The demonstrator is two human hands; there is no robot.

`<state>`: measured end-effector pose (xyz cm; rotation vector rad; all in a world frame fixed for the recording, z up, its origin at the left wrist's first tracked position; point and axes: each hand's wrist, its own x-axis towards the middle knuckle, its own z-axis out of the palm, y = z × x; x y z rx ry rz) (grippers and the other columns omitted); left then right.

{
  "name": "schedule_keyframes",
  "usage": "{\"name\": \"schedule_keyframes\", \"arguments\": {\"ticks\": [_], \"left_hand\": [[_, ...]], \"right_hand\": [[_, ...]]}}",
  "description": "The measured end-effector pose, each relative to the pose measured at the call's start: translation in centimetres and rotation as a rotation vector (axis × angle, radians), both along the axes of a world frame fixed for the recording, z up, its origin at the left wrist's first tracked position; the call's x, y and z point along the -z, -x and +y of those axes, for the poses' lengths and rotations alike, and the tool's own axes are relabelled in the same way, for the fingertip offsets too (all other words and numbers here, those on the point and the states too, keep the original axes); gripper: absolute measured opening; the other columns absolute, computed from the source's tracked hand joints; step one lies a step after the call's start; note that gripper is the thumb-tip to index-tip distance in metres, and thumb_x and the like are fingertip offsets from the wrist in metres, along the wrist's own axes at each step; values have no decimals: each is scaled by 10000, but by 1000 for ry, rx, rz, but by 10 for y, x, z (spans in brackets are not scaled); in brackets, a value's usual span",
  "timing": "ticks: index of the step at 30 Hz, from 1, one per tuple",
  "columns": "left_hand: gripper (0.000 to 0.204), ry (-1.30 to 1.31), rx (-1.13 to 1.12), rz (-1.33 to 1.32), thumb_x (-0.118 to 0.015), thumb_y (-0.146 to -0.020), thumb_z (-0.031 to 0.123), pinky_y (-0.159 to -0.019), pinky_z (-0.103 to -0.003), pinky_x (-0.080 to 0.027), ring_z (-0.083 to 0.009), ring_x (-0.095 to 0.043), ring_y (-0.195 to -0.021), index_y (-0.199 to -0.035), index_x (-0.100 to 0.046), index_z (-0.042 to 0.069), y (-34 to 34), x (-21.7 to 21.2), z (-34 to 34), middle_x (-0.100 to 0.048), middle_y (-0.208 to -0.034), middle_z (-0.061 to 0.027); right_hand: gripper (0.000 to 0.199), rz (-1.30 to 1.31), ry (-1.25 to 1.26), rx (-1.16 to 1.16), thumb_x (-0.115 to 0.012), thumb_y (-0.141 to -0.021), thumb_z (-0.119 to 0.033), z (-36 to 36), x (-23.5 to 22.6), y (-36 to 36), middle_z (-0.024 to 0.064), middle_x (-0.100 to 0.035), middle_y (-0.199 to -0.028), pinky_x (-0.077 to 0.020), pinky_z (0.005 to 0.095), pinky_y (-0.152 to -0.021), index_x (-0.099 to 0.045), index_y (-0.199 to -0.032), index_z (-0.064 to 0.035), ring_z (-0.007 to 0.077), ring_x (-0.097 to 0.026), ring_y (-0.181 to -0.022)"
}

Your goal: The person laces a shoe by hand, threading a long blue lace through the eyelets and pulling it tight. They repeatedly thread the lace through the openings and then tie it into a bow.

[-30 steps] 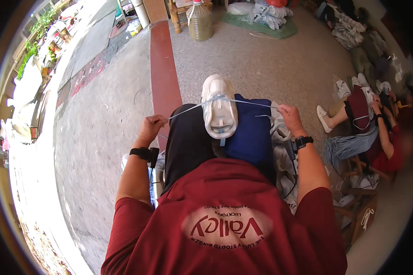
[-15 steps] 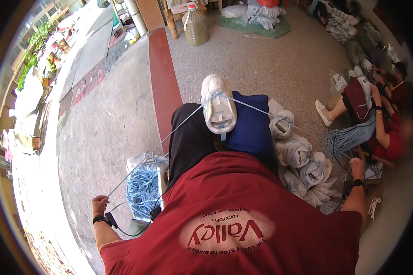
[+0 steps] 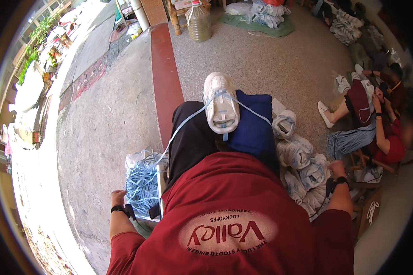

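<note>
A white sneaker (image 3: 221, 103) rests sole-down across my lap, partly on a blue cushion (image 3: 252, 121). A light blue shoelace (image 3: 188, 120) is threaded through its upper eyelets and hangs slack on both sides. Its left length drops toward a container of tangled blue laces (image 3: 144, 183). On the right it passes over the cushion toward the stacked shoes. My left hand (image 3: 118, 197) is closed beside that container. My right hand (image 3: 338, 168) is closed too, just right of several white shoes (image 3: 303, 153). Whatever either hand holds is hidden.
A co-worker in red (image 3: 390, 142) sits at the right with shoes and a bundle of blue laces (image 3: 351, 140). A large plastic jug (image 3: 198, 23) stands ahead, near a green mat (image 3: 257, 27) bearing shoes. A red strip (image 3: 164, 68) crosses the floor.
Both hands have come inward from wide apart, the left one to the right and the right one to the left. The lace, taut before, now sags. The shoe stays on my lap.
</note>
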<state>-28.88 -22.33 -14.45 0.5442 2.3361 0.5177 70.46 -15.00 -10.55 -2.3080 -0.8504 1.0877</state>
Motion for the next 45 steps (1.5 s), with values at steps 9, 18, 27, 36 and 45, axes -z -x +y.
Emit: {"name": "schedule_keyframes", "arguments": {"ticks": [9, 18, 27, 36, 45], "left_hand": [[127, -267, 793, -1104, -630, -838, 175, -484, -185, -412, -68, -527, -549, -789, -572, 74, -270, -116, 261, -579, -651, 9], [84, -505, 846, -751, -596, -834, 87, -571, -184, -391, -41, -487, -605, -758, -593, 50, -337, -118, 346, -547, -675, 46], [49, -702, 645, -999, -581, -824, 42, -631, -201, -403, -65, -496, -671, -778, -590, 29, -331, -104, 344, -563, -739, 18], [57, -782, 328, -844, -633, -811, 87, -629, -221, -422, -89, -536, -708, -839, -629, 38, -275, -82, 336, -583, -756, 8], [115, -630, 535, -720, -638, -802, 116, -473, -194, -335, -46, -429, -524, -791, -611, 4, -312, -133, 314, -520, -631, 38]], "right_hand": [[123, 498, -44, -1368, -633, -684, -55, 236, -110, 358, 47, -585, -590, -427, 239, -479, -542, -609, -21, 104, -571, -543], [164, -108, -1140, -772, -703, -621, -65, 315, -60, 412, 80, -519, -533, -414, 323, -529, -554, -581, -9, 234, -453, -473], [197, 450, -692, -476, -674, -712, -56, 301, -45, 427, 11, -493, -525, -365, 285, -502, -529, -586, -14, 114, -433, -496], [197, -76, -720, -704, -668, -689, -101, 308, -42, 438, 168, -564, -621, -423, 426, -548, -511, -606, -16, 361, -543, -597], [153, -356, -790, -700, -615, -746, -134, 274, -58, 445, 197, -595, -733, -470, 425, -679, -573, -731, 13, 345, -584, -766]]}}
